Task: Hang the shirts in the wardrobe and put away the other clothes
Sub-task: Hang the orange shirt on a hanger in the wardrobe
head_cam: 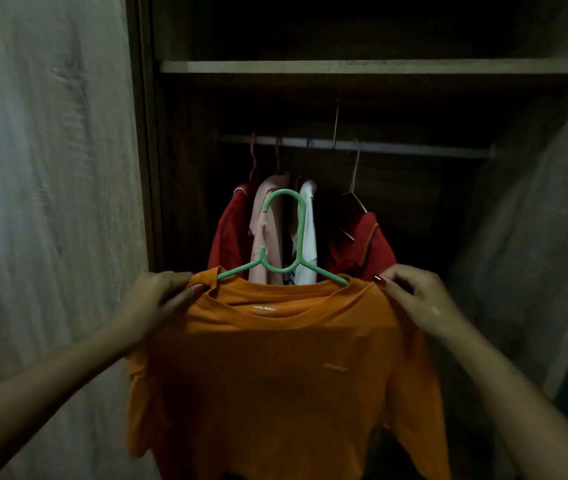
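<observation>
Both hands up: left hand (158, 299) and right hand (410, 292) each pinch a shoulder of the orange shirt (282, 368) on its green hanger (284, 233), below the rail (355, 146). Lift level, hook into the open gap.

Dim light falls from behind the camera onto the shirt (275, 358), the wardrobe (362, 67) interior sinks into shadow, and wide-angle edges bend and blur.

I note: orange shirt (286, 368) on green hanger (284, 271), front toward me, below and in front of the wardrobe rail (414, 149); hook upright, off the rail. Hanging from the rail: red shirt (230, 237), pink shirt (267, 223), white shirt (309, 216), second red shirt (362, 244).
</observation>
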{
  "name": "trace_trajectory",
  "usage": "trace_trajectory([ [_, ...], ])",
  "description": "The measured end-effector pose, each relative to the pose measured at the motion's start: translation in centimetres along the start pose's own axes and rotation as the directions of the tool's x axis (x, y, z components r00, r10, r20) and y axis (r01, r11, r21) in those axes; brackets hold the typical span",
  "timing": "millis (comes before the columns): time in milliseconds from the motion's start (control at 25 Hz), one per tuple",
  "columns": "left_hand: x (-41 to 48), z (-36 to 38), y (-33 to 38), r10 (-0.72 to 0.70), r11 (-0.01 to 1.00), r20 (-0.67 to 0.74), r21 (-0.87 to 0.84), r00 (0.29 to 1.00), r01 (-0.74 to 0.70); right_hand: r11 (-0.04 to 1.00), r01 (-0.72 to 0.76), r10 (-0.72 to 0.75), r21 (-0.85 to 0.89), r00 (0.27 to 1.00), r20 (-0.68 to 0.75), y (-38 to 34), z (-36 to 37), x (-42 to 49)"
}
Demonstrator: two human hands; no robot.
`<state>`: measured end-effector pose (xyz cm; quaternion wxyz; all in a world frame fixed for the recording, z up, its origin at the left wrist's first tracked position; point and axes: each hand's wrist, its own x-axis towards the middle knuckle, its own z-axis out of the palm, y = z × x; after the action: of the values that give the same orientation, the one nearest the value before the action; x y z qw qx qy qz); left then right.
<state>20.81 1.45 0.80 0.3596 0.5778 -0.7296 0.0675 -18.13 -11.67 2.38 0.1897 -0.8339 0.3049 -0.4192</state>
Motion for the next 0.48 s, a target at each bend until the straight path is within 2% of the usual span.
trace_trajectory([
  [120, -0.6, -0.6, 0.2, 0.02, 1.0, -0.004, -0.018, 1.0, -0.02, 1.0, 0.027, -0.025, 0.014, 0.986, -0.163, -0.3, 0.3, -0.2],
  [320, -1.0, -1.0, 1.1, 0.057, 0.998, -0.026, -0.039, 0.998, -0.058, 0.994, 0.092, -0.073, 0.053, 0.956, -0.284, -1.5, 0.7, -0.1],
  [400, -1.2, -1.1, 0.8, 0.05, 0.993, -0.055, -0.1, 0.997, -0.055, 0.996, 0.081, -0.073, 0.027, 0.972, -0.225, -2.1, 0.6, -0.2],
  [480, -1.3, -1.1, 0.5, 0.034, 0.993, -0.066, -0.109, 0.997, -0.041, 0.995, 0.057, -0.056, -0.085, 0.998, 0.013, -2.4, 0.8, -0.4],
])
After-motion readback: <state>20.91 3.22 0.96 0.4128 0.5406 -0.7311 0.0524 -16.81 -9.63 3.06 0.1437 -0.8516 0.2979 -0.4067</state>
